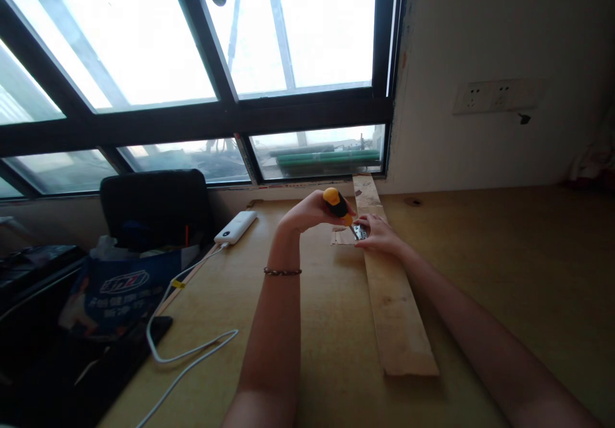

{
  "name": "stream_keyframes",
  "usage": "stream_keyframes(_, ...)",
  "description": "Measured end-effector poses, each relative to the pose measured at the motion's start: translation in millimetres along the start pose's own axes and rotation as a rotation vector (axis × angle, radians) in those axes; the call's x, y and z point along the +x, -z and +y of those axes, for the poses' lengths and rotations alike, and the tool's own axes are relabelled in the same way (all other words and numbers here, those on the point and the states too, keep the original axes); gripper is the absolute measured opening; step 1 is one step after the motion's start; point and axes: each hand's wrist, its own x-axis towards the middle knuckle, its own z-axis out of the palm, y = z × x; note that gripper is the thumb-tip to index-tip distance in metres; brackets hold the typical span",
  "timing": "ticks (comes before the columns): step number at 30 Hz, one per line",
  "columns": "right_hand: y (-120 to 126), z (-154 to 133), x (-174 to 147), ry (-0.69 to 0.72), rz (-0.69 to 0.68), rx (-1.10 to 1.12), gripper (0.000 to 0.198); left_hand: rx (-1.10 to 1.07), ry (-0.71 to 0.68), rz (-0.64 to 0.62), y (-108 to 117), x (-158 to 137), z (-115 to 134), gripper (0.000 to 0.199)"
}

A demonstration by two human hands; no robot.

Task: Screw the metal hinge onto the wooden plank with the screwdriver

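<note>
A screwdriver (336, 202) with a yellow and black handle is gripped in my left hand (310, 213), its shaft slanting down to the right. The tip meets a small silver metal hinge (359, 231), though the exact contact point is too small to make out. Fingers of my right hand (380, 234) close around the hinge and press it against the wood. Beneath it lies a long wooden plank (398, 306), running from near me toward the window. A short wooden piece (341, 236) sticks out on the plank's left side, under the screwdriver.
On the tabletop (331, 325), a white power bank (236, 227) lies at the left edge with a white cable (192, 355) trailing toward me. A black chair (156, 207) and a blue bag (127, 287) stand left of the table. The window (307, 31) and wall border the far side.
</note>
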Motion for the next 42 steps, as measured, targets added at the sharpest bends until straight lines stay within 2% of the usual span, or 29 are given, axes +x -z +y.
stream_keyframes(5,0,-1,0,-0.001,0.001,-0.001,0.064,0.010,-0.002,0.261,-8,8,4,0.030)
stream_keyframes(12,-2,1,0,-0.020,0.004,0.009,0.065,-0.064,0.027,0.653,0,6,13,0.033)
stream_keyframes(17,0,-1,-1,-0.007,0.008,0.021,0.067,-0.134,0.029,0.819,5,9,11,0.036)
stream_keyframes(27,1,-3,-1,0.024,-0.035,-0.052,0.066,-0.134,0.084,0.859,4,10,12,0.037)
stream_keyframes(42,2,-1,-2,0.027,-0.057,0.021,0.066,-0.078,0.096,0.798,-2,12,10,0.035)
